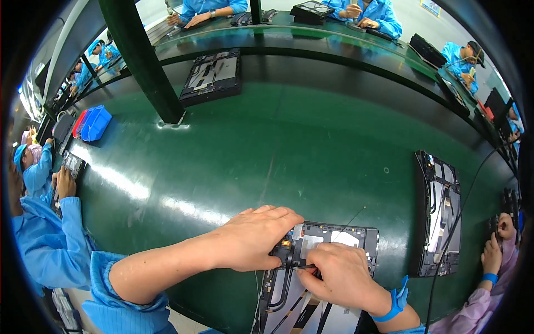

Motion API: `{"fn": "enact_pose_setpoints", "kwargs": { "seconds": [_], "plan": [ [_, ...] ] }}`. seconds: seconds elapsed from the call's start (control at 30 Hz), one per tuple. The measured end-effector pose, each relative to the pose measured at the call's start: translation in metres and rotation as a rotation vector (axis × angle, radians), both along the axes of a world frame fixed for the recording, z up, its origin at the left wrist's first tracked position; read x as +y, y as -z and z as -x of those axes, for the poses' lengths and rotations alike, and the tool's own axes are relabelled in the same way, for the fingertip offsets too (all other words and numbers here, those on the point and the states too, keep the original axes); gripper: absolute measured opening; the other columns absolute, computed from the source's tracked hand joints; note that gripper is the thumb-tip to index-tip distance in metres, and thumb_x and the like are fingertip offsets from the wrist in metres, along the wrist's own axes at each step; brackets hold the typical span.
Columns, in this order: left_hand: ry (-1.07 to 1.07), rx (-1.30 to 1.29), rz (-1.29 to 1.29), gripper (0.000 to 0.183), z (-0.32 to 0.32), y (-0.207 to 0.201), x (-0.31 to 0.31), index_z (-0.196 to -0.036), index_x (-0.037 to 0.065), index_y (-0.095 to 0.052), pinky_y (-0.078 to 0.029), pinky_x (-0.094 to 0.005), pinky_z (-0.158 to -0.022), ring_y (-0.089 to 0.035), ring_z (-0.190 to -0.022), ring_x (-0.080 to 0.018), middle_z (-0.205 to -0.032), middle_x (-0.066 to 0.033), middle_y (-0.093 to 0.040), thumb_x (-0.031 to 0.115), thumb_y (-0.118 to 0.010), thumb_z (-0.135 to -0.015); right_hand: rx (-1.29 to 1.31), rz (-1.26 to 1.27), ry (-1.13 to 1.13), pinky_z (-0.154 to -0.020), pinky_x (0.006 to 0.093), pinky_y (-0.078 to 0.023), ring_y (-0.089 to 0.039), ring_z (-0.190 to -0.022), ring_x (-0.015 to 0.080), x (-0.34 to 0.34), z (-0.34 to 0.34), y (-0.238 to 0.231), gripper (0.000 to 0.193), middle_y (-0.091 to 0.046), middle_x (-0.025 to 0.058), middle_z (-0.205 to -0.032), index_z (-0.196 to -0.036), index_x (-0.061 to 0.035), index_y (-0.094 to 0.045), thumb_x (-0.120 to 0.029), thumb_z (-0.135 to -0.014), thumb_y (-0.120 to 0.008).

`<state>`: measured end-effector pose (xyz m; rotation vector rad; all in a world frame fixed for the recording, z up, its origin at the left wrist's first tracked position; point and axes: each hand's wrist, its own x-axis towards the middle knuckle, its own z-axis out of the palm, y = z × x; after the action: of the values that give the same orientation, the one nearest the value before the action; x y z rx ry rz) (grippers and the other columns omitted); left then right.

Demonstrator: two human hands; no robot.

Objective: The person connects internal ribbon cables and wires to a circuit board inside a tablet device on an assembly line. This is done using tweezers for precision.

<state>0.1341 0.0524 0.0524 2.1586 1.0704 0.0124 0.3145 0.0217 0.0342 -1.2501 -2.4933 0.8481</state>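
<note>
An opened tablet-like device (345, 320) lies in front of me. Its dark frame, flat silvery panels, black cables and small boards are exposed. My left hand (250, 236) grips its upper left corner, thumb on the near side and fingers over the far edge. Close beside it, my right hand (342, 275) is pinched over the upper part of the device. A thin dark piece (307, 266) shows at the fingertips; its kind is hidden by the fingers. Beyond that hand a fine wire (356, 216) sticks up over the device's top edge. A blue band (398, 300) circles my right wrist.
More opened devices lie on the green table (222, 161): one stack (439, 222) at right, another (214, 75) at the back. A black cable (445, 245) crosses the right side. A green post (142, 61) and blue bin (96, 123) stand left. Co-workers sit around.
</note>
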Motion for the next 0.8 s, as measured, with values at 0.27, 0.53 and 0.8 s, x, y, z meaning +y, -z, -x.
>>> {"fn": "enact_pose_setpoints", "kwargs": {
  "seconds": [0.27, 0.53, 0.8],
  "plan": [
    [0.095, 0.381, -0.015, 0.057, -0.027, -0.020, 0.001, -0.112, -0.003, -0.037, -0.033, -0.0363, -0.088, -0.041, -0.103, -0.0321, -0.112, -0.0161, -0.041, 0.009, -0.061, -0.061, 0.026, -0.020, 0.011, -0.047, 0.0347, -0.042, -0.053, -0.055, 0.0233, -0.001, -0.001, 0.000, 0.015, -0.051, 0.0064, -0.057, -0.057, -0.0060, -0.052, -0.020, -0.063, -0.055],
    [0.081, -0.126, 0.038, 0.065, 0.003, 0.011, 0.005, -0.117, -0.001, -0.035, -0.030, -0.0348, -0.091, -0.037, -0.107, -0.0291, -0.114, -0.0162, -0.040, 0.012, -0.064, -0.060, 0.055, -0.079, 0.002, -0.044, 0.0346, -0.041, -0.052, -0.051, 0.0221, -0.002, -0.005, 0.004, 0.016, -0.049, 0.0063, -0.055, -0.056, -0.0049, -0.051, -0.018, -0.062, -0.055],
    [0.120, 0.019, 0.043, 0.067, -0.017, -0.004, 0.011, -0.118, -0.002, -0.033, -0.033, -0.0352, -0.087, -0.040, -0.103, -0.0302, -0.111, -0.0171, -0.041, 0.012, -0.063, -0.060, 0.061, -0.088, 0.009, -0.041, 0.0333, -0.039, -0.051, -0.050, 0.0222, -0.001, -0.008, 0.009, 0.019, -0.050, 0.0058, -0.055, -0.054, -0.0054, -0.050, -0.021, -0.063, -0.055]
  ]
}}
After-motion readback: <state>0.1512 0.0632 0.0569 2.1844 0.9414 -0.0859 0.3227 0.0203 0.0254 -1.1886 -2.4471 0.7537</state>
